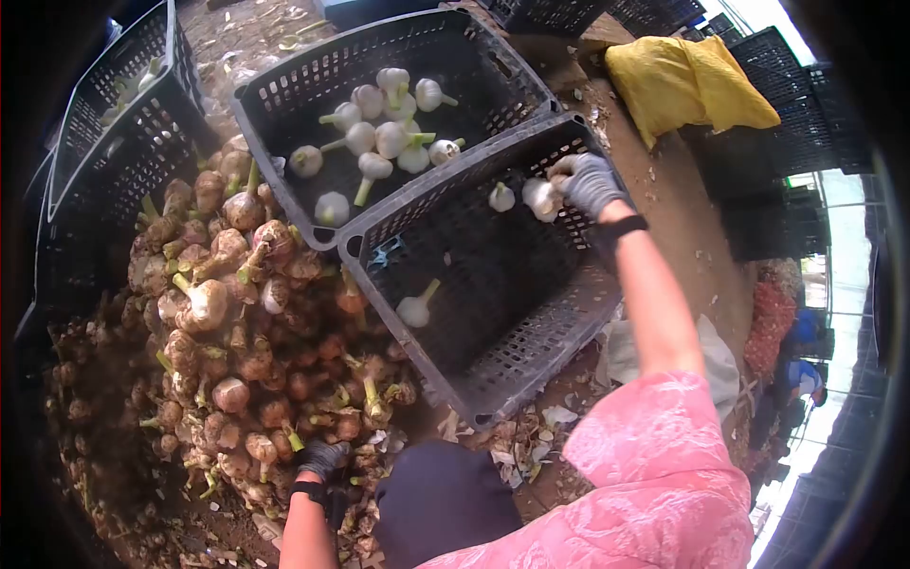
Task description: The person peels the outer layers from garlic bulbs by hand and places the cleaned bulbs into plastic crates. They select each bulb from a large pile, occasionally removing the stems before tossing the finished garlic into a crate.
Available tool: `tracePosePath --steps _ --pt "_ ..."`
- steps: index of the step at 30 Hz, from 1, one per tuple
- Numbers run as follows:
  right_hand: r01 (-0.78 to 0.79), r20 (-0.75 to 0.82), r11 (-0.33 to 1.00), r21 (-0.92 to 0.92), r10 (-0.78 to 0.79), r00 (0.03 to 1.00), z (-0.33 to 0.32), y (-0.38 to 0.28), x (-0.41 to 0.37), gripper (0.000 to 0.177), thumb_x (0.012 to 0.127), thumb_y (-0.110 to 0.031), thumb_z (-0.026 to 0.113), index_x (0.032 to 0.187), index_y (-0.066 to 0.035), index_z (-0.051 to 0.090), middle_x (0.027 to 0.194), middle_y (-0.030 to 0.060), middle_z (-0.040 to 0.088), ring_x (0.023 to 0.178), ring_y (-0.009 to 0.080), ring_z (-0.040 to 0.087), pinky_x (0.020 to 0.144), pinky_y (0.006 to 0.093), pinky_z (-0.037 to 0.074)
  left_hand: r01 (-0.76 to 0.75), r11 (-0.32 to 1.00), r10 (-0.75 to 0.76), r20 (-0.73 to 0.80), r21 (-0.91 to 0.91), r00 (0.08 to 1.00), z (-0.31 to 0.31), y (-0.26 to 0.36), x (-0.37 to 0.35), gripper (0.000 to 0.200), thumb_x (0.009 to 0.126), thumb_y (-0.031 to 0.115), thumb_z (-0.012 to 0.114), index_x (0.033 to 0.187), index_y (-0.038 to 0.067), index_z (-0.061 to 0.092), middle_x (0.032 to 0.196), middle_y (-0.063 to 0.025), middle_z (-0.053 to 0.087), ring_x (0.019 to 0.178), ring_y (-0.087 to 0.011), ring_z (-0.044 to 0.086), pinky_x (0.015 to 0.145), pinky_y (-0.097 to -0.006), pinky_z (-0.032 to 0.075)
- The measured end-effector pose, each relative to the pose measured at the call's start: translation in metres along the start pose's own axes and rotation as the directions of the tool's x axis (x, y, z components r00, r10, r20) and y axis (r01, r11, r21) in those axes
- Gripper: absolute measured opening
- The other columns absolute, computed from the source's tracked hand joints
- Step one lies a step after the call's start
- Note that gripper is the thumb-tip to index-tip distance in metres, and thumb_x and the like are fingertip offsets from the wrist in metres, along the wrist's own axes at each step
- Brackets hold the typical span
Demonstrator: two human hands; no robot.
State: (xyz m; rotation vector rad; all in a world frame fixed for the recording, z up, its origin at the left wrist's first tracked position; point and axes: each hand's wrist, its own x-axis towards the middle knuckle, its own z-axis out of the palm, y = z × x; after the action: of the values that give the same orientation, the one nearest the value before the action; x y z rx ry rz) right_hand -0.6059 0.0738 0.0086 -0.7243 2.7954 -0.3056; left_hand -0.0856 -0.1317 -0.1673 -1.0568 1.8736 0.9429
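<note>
My right hand (590, 184), in a grey glove, reaches over the far right corner of the near black crate (455, 375). Its fingers are curled against a white garlic bulb (542, 199). One loose bulb (501, 197) lies just left of it, and another with a green stem (418, 305) lies at the crate's left side. Low against the big pile of soil-covered garlic (227, 308) is my left hand (323, 459), in a dark glove. Its fingers are shaded and partly hidden among the bulbs, so I cannot make out their grip.
A second black crate (275, 81) adjoins the near one and holds several cleaned bulbs. Another crate (118, 123) stands at the upper left behind the pile. A yellow sack (687, 85) lies at the upper right. Peelings (531, 450) litter the ground by my knee.
</note>
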Motion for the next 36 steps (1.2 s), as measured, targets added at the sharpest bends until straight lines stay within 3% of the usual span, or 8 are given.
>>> tracePosePath --steps 3,9,14,19,22,25,27,36 --pt "0.027 -0.017 0.831 0.555 -0.022 1.0 -0.057 -0.023 -0.004 0.019 0.071 -0.013 0.067 0.088 -0.004 0.068 0.073 0.0046 0.065 0.065 0.0125 0.06 0.065 0.0267 0.05 -0.029 1.0 0.028 -0.063 -0.011 0.998 0.002 -0.002 0.0 0.055 0.063 0.044 0.066 0.104 0.007 0.061 0.106 -0.0145 0.061 0.098 -0.0312 0.057 0.082 -0.0344 0.045" --pt "0.347 -0.202 0.653 0.673 -0.289 0.936 -0.063 -0.136 -0.08 0.032 0.084 -0.019 0.059 0.11 -0.001 0.052 0.086 0.008 0.06 0.072 0.0141 0.06 0.061 0.0237 0.049 -0.045 0.999 0.045 0.01 -0.03 0.999 0.008 -0.013 0.012 0.062 0.061 0.053 0.065 0.098 0.003 0.063 0.095 -0.0167 0.064 0.089 -0.0301 0.061 0.076 -0.036 0.047" --pt "-0.086 0.559 0.73 0.678 -0.436 0.706 0.01 -0.185 -0.226 0.018 0.08 -0.015 0.062 0.087 0.001 0.064 0.071 0.0091 0.064 0.065 0.0125 0.062 0.06 0.0254 0.049 -0.069 0.988 0.071 0.007 -0.135 0.997 -0.006 -0.009 -0.008 0.059 0.063 0.044 0.066 0.103 0.002 0.061 0.102 -0.0175 0.062 0.094 -0.0305 0.059 0.082 -0.0344 0.044" --pt "0.167 0.67 0.837 0.522 -0.523 0.527 0.113 -0.172 -0.308 0.027 0.083 -0.027 0.058 0.081 0.0 0.062 0.069 0.0116 0.061 0.064 0.0163 0.06 0.058 0.0295 0.047 -0.069 0.297 0.476 0.085 -0.952 0.875 -0.001 -0.015 -0.072 0.052 0.072 0.025 0.068 0.113 0.002 0.048 0.104 -0.0088 0.057 0.09 -0.015 0.054 0.079 -0.0256 0.046" --pt "0.004 0.512 0.824 0.566 -0.355 0.782 0.162 -0.188 -0.345 0.05 0.071 -0.04 0.071 0.098 0.001 0.06 0.086 0.0127 0.064 0.078 0.0198 0.061 0.074 0.0311 0.048 -0.672 0.205 0.812 -0.26 -0.712 0.523 0.044 -0.043 -0.031 0.054 0.071 0.019 0.07 0.115 0.005 0.043 0.104 -0.0077 0.054 0.09 -0.0142 0.052 0.079 -0.026 0.046" --pt "-0.224 0.393 0.493 0.841 -0.271 0.879 0.189 -0.207 -0.359 0.043 0.072 -0.033 0.074 0.095 0.0 0.06 0.085 0.0082 0.064 0.077 0.0155 0.059 0.072 0.0277 0.048 -0.572 0.153 0.611 -0.377 -0.806 0.696 0.025 0.001 -0.124 0.061 0.069 0.007 0.069 0.119 0.007 0.033 0.103 -0.0063 0.049 0.091 -0.0132 0.05 0.079 -0.0267 0.046" --pt "-0.23 0.319 0.337 0.913 -0.24 0.917 0.171 -0.222 -0.362 0.035 0.072 -0.028 0.075 0.09 -0.002 0.06 0.08 0.0047 0.063 0.072 0.0112 0.057 0.064 0.0256 0.049 -0.756 0.086 0.598 -0.574 -0.649 0.56 0.033 0.007 -0.133 0.065 0.069 -0.001 0.066 0.12 0.01 0.028 0.103 -0.0054 0.046 0.09 -0.0124 0.049 0.076 -0.0248 0.047" --pt "0.058 0.199 0.426 0.903 -0.535 0.821 0.012 -0.275 -0.424 0.019 0.077 -0.013 0.069 0.09 -0.001 0.061 0.079 0.0019 0.063 0.069 0.0073 0.056 0.057 0.0229 0.048 -0.798 -0.248 0.516 -0.772 -0.549 0.371 -0.003 0.008 -0.268 0.06 0.072 -0.002 0.065 0.12 0.013 0.033 0.106 -0.004 0.046 0.09 -0.0127 0.05 0.074 -0.0241 0.05"
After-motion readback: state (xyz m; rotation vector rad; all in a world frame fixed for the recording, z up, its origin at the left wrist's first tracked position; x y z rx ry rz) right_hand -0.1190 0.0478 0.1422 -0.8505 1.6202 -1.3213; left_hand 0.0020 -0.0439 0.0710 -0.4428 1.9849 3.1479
